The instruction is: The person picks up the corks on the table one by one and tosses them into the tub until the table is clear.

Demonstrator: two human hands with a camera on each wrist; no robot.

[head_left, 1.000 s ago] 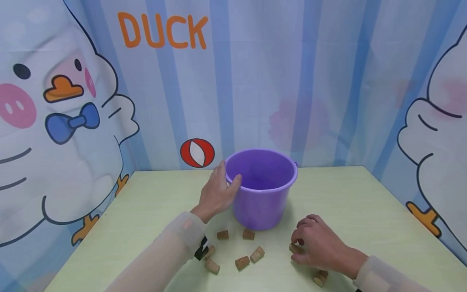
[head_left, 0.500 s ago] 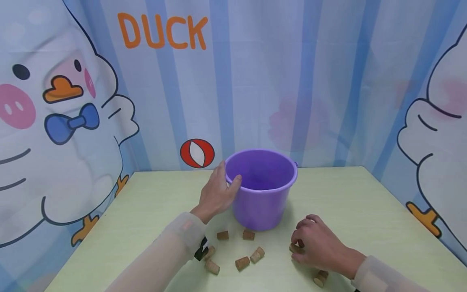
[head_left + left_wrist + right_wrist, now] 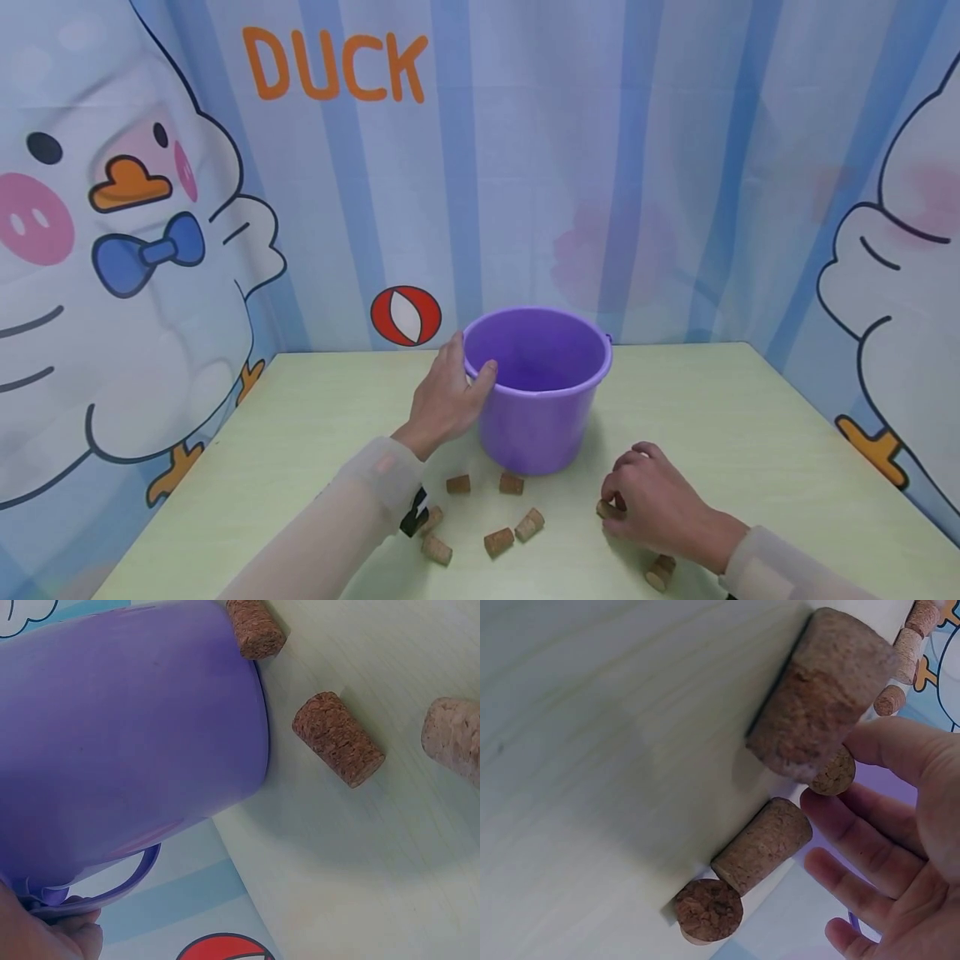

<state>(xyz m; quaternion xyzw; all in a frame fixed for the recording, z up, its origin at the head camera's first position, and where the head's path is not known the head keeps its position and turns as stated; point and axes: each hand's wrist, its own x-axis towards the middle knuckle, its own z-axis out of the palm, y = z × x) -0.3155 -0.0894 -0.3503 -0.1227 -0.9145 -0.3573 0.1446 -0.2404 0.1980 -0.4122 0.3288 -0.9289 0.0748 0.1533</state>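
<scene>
**Duck-print backdrop [image 3: 540, 167] behind pale-green table [image 3: 300, 450]: one rim grip, one pinch**

Bkgd: blue-striped cloth, w/ "DUCK" in orange at far L. Purple bucket [image 3: 532, 429] stands upright, mid-table toward the far edge. Looks like thin plastic: prob. light, stiff, a bit slick; best held by its rolled rim.

L hand [image 3: 450, 396] grips that rim on the left, thumb over the top. L wrist view: purple handle [image 3: 127, 886] hangs by the fingers.

R hand [image 3: 660, 508], near right, is nearly closed, pinching a small cork [image 3: 834, 772] btwn thumb & fingertips; can't tell if it's off the table.

Smallest: six loose corks [image 3: 498, 542] near, left of centre; another cork [image 3: 660, 573] near right, beside the R hand. Corks look v. light, firm, rough, not fragile, but may roll; pinch across the round sides.
</scene>
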